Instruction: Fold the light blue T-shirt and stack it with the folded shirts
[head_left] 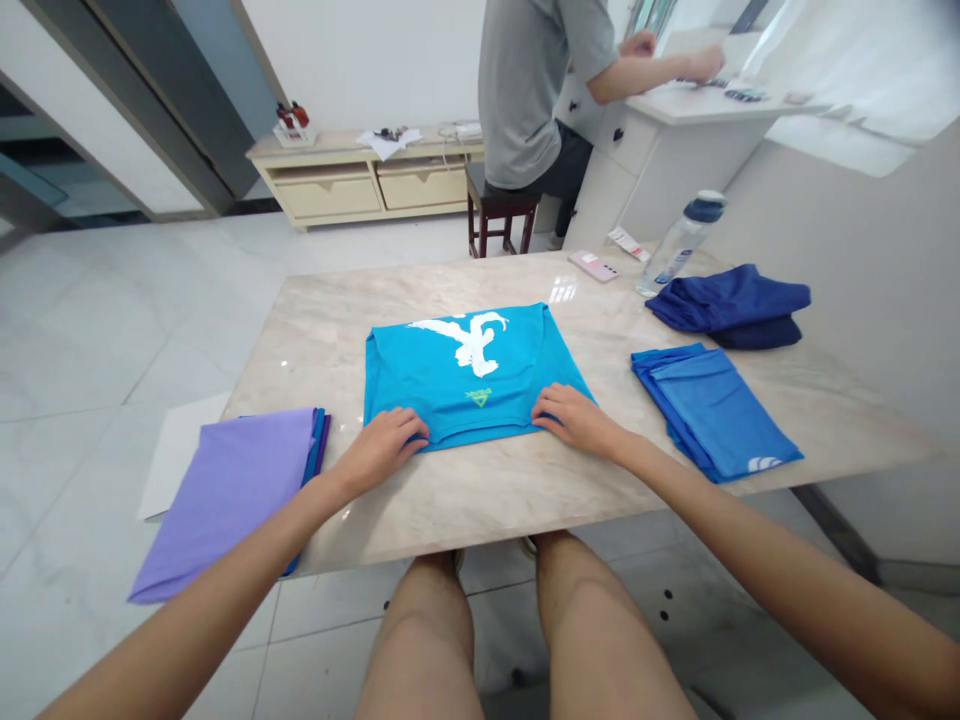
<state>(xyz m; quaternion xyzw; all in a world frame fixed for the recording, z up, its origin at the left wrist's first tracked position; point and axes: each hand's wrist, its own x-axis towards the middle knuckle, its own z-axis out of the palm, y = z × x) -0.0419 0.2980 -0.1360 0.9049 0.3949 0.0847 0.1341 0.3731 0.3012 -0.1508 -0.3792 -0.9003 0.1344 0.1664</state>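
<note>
A folded turquoise shirt (465,375) with a white print lies in the middle of the marble table (525,480). My left hand (382,448) rests on its near left corner, fingers curled over the cloth edge. My right hand (571,418) sits on the near right corner, fingers pressed on the fabric edge. Both hands seem to grip the near hem.
A purple folded garment (232,490) on a blue one overhangs the table's left edge. A folded blue shirt (712,410) and dark blue clothes (731,305) lie right. A water bottle (681,240) and phone (594,265) stand at the back. Another person (540,90) works at a white counter beyond.
</note>
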